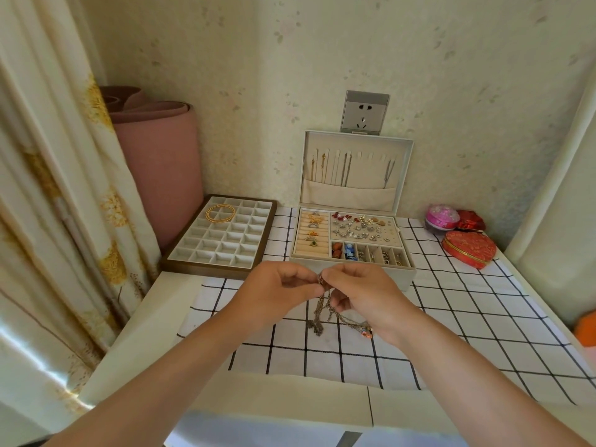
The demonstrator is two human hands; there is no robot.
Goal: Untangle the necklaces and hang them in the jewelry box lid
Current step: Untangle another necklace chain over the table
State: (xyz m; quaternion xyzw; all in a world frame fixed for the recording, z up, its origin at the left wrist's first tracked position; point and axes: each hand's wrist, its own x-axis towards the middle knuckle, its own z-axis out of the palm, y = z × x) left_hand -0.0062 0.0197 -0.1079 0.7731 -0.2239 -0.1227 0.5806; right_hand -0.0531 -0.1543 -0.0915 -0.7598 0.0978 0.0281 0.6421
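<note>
A tangled bunch of necklaces [322, 312] hangs between my hands above the checked cloth, its chains drooping down to the table. My left hand [277, 291] pinches the top of the tangle, and my right hand [358, 295] pinches it from the other side, fingertips nearly meeting. Behind them stands the open jewelry box [351, 272]. Its upright lid [404, 175] holds several thin chains hanging from hooks into a fabric pocket. Rings, earrings and beads fill the box's compartments.
A divided white tray [193, 256] with gold bangles [221, 212] lies at the left. Red heart-shaped boxes [469, 248] and a pink tin [442, 217] sit at the right. A rolled pink mat [154, 150] and a curtain [48, 188] stand at the left.
</note>
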